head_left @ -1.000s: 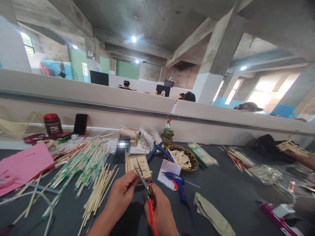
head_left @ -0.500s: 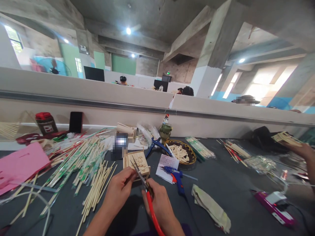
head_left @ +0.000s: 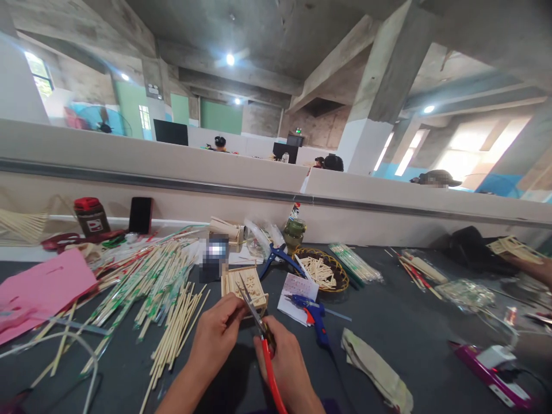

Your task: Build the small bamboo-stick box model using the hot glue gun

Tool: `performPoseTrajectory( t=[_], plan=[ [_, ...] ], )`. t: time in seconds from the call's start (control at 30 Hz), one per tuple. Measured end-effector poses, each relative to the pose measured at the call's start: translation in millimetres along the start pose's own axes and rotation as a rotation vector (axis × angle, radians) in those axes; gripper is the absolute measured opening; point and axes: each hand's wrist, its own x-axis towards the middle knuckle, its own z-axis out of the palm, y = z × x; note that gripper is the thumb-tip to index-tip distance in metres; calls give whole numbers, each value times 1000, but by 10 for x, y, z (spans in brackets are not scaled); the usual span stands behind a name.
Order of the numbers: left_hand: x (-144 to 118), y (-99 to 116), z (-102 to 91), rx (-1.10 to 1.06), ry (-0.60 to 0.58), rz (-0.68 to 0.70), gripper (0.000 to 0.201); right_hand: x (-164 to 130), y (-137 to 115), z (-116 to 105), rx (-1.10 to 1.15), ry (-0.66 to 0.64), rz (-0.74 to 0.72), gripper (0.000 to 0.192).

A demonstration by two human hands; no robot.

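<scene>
My right hand [head_left: 282, 351] is closed around red-handled scissors [head_left: 267, 368]. Their pointed metal blades reach up and left, across the front of a small model built of wooden sticks [head_left: 245, 286]. Close to the model's lower left corner, my left hand [head_left: 219, 328] has thumb and fingers pinched together beside the blades. Whatever lies in that pinch, if anything, is too small or hidden to make out. Left of the hands is a pile of loose wooden sticks [head_left: 176, 322]. A blue glue gun [head_left: 317, 316] rests to the right, partly on a sheet of paper [head_left: 293, 293].
A wicker basket [head_left: 345, 280] of short stick pieces stands behind the glue gun, with blue pliers [head_left: 276, 256] beside it. A folded cloth [head_left: 377, 368] and a purple power strip [head_left: 491, 371] lie rightward. Another person's hand [head_left: 524, 267] holds a stick piece at far right.
The whole scene has shifted slightly right and down in the view. Both hands and the scissors keep nearly the same place at the model. The other person's hand has moved slightly outward.
</scene>
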Motion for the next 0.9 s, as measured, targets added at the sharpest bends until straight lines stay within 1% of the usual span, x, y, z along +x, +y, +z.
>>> performPoseTrajectory(
  t=[0.27,0.47,0.57,0.7,0.9],
  plan=[
    [15,20,-8,-127,0,-33,24,-27,-52,-46,-52,-7,25,23],
    [54,31,-34,-196,-41,-98,26,-20,-88,-92,-77,3,-5,18],
    [65,56,-51,-200,-54,-130,29,-21,-67,-82,-62,-5,-17,12],
    [69,92,-54,-214,-65,-156,30,-19,-38,-66,-19,-28,-12,10],
    [70,26,-28,-237,-87,-175,30,12,-34,-83,15,-32,-5,8]
  ],
)
